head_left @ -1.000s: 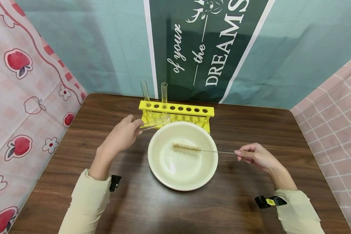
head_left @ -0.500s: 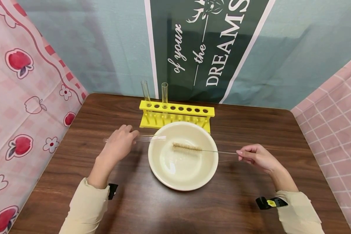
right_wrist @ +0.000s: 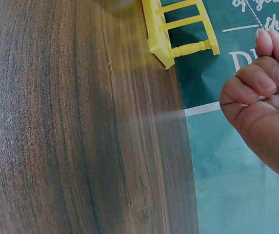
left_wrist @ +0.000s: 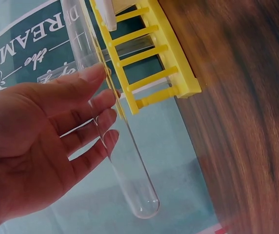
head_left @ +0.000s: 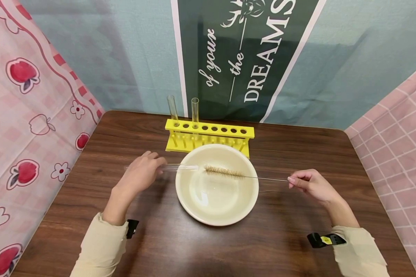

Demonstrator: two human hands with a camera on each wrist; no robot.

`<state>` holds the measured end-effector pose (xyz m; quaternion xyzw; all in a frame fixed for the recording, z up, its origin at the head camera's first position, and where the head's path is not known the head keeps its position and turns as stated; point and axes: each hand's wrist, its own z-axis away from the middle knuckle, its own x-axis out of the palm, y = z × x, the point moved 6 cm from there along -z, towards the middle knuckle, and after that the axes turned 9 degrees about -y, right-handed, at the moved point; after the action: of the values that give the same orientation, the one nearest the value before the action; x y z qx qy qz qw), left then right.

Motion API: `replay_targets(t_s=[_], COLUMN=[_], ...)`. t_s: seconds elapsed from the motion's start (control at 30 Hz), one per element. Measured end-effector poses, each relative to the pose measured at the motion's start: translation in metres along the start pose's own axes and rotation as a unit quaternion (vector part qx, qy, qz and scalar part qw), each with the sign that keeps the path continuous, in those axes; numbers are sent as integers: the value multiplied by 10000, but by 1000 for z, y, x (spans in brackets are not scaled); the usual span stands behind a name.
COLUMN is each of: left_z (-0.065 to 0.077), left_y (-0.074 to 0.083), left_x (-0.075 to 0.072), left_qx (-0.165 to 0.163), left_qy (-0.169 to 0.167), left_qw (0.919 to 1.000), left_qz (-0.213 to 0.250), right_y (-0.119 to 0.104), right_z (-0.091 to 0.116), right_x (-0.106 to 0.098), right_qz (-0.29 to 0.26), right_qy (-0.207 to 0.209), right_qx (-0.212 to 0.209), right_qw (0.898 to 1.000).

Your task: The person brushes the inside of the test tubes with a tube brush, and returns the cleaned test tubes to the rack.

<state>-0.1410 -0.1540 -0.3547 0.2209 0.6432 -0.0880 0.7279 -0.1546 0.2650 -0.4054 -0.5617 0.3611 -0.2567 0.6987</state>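
Note:
My left hand (head_left: pixel 140 173) holds a clear test tube (left_wrist: pixel 134 180) between thumb and fingers. In the head view the tube lies nearly level, its mouth over the left part of a cream bowl (head_left: pixel 215 220). Its rounded end shows below the fingers in the left wrist view. A test tube brush (head_left: pixel 225 172) with tan bristles is above the bowl, the bristle tip close to the tube's mouth. My right hand (head_left: pixel 313 186) pinches the far end of its thin wire handle (head_left: pixel 272 179), and the other fingers are curled in the right wrist view.
Behind the bowl stands a yellow test tube rack (head_left: pixel 209 129). Two clear test tubes, one on the left (head_left: pixel 172 109) and another beside it (head_left: pixel 195 111), stand in its left holes. A printed cloth (head_left: pixel 131 57) hangs behind the brown table (head_left: pixel 256 246).
My left hand has come down toward me, turning the test tube from slanted to nearly level over the bowl. The right hand has shifted slightly right with the brush.

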Motion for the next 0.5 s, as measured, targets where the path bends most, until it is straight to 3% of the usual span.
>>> replay_targets(t_s=[0.5], left_z=[-4], left_y=[7], left_x=[8], left_qx=[225], left_qy=[-301], left_qw=[9992], left_qz=[153], right_y=[-4], right_z=[-2], right_x=[2], right_qz=[-163], right_qy=[-271], right_qx=[-313], right_qw=[9990])
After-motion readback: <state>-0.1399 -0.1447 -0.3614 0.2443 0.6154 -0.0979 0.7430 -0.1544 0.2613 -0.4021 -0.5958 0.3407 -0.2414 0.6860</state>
